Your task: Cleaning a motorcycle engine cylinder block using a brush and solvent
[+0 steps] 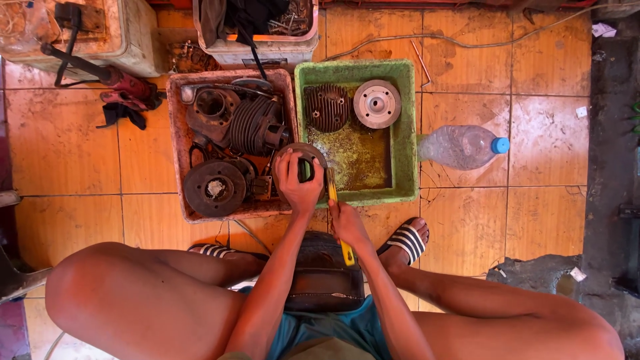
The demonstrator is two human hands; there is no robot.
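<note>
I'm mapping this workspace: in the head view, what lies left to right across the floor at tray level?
Red-handled tool → reddish tray of dark engine parts → green tray holding a finned cylinder head and a round metal disc → clear plastic bottle with blue cap.

Teal shorts (347,328), striped black-white sandals (407,241)

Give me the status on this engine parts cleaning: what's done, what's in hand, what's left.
Looks done: a finned cylinder head and a pale round cover sit in the green tray. In hand: the left hand holds a round part while the right hand works a yellow-handled brush. Likely left: the grimy parts in the red tray.
</note>
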